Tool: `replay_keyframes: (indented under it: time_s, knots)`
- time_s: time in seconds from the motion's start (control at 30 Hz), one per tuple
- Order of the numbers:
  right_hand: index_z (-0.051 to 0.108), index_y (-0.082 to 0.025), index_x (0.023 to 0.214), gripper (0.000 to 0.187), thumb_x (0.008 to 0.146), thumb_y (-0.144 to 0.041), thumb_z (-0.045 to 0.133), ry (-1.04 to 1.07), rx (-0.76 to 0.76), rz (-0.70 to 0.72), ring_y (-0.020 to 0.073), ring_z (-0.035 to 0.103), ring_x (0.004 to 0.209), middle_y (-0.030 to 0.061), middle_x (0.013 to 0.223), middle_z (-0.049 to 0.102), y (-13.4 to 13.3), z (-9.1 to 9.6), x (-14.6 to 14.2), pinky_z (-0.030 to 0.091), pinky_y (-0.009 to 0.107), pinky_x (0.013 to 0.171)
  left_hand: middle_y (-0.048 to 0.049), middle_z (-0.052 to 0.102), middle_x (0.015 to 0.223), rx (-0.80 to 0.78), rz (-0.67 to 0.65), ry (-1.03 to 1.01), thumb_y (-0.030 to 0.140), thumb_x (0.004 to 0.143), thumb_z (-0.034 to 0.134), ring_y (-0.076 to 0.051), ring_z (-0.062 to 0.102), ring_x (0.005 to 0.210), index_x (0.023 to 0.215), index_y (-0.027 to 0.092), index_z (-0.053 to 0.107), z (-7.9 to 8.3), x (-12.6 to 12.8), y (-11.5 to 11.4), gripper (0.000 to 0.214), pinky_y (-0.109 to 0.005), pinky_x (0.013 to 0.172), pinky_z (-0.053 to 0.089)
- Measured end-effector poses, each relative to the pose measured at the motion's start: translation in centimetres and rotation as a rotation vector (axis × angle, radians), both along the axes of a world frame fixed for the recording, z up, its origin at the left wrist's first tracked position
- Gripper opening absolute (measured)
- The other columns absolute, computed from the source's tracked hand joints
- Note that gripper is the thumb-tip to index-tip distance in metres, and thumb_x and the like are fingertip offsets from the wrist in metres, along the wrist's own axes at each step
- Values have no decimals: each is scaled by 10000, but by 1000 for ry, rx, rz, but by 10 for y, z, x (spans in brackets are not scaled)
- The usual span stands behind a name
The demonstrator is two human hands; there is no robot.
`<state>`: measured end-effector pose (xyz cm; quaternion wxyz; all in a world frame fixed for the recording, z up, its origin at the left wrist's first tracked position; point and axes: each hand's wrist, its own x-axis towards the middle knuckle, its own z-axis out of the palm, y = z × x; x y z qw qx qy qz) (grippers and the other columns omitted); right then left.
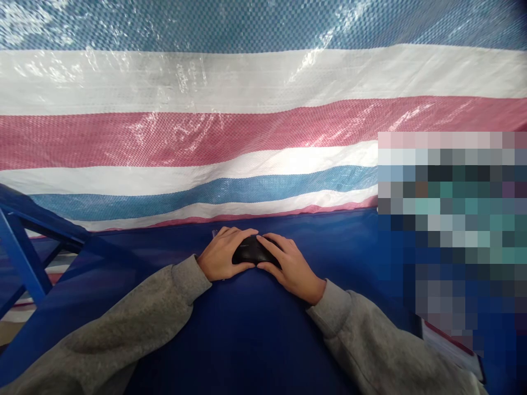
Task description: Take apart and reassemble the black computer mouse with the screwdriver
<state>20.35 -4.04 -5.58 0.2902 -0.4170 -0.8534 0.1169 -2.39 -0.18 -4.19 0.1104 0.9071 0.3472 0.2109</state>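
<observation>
A smooth black object with a rounded top, shaped like a glasses case (249, 250), lies or is held just over the blue tabletop (247, 329); whether it touches the surface I cannot tell. My left hand (226, 253) grips its left end, fingers over the far side and thumb along the near side. On the right end, my right hand (290, 265) mirrors that hold. Both ends are partly hidden under the fingers. Something small and clear (214, 234) shows just behind my left hand; its kind is unclear.
Striped plastic sheeting (247, 131) in blue, white and red hangs behind the table's far edge. A blue metal frame (24, 247) stands at the left. The right side is blurred into blocks (453, 230); below it lies a flat, pale item with a red edge (448, 343).
</observation>
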Motion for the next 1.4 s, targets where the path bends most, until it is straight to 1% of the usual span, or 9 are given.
replay_keyframes:
  time_s: [0.13,0.33,0.43,0.63,0.8,1.03,1.27,1.4]
  knots:
    - [447,-228,1424,506,953,-386,546,25,15,-24,304,527,1218,148,1321,554,-1,0,0,456,523,1000,-102,635,1232,12,-7,-5,499,801,674,-275,595,1054,1336,209,417,-1,0,1,660,-432,911,421]
    - [463,-186,1409,505,951,-379,551,-6,-12,-9,285,514,1234,148,1340,545,-1,1,0,445,477,1028,-96,626,1250,-14,1,-12,489,801,673,-278,595,1064,1357,231,403,-1,-1,0,670,-441,927,419]
    - [462,-183,1409,504,954,-382,549,-14,-19,-7,275,508,1242,142,1339,549,0,1,0,441,462,1033,-93,630,1245,-14,9,-17,486,796,677,-280,598,1058,1351,235,416,-1,-1,0,663,-441,923,423]
    - [464,-167,1398,504,942,-365,547,-7,-15,-24,287,506,1233,154,1329,545,-1,1,0,431,487,1031,-97,631,1246,9,1,-4,492,794,671,-279,594,1056,1355,225,406,-1,-1,0,676,-440,925,414]
    - [466,-187,1394,510,916,-332,567,19,-20,-39,294,516,1213,149,1326,539,-2,2,1,439,497,1017,-101,631,1242,-2,6,1,493,796,665,-280,595,1048,1357,228,396,0,0,-1,676,-436,913,413]
    - [436,-244,1431,520,934,-342,552,1,-8,-27,304,524,1209,140,1315,550,-1,4,1,461,514,981,-104,628,1253,-1,7,-1,475,791,677,-289,589,1072,1349,225,401,0,0,0,671,-448,920,414]
    - [459,-199,1415,502,947,-362,535,-20,-8,-24,294,507,1220,152,1322,535,-2,4,1,450,489,989,-107,635,1250,10,3,1,471,795,682,-279,595,1064,1340,201,402,0,0,-1,670,-443,909,429]
    - [436,-189,1422,557,913,-371,569,-2,-9,-42,305,507,1214,155,1323,531,-2,2,1,437,503,997,-107,629,1257,8,9,-1,497,794,676,-281,594,1069,1345,204,403,1,0,0,681,-446,916,424]
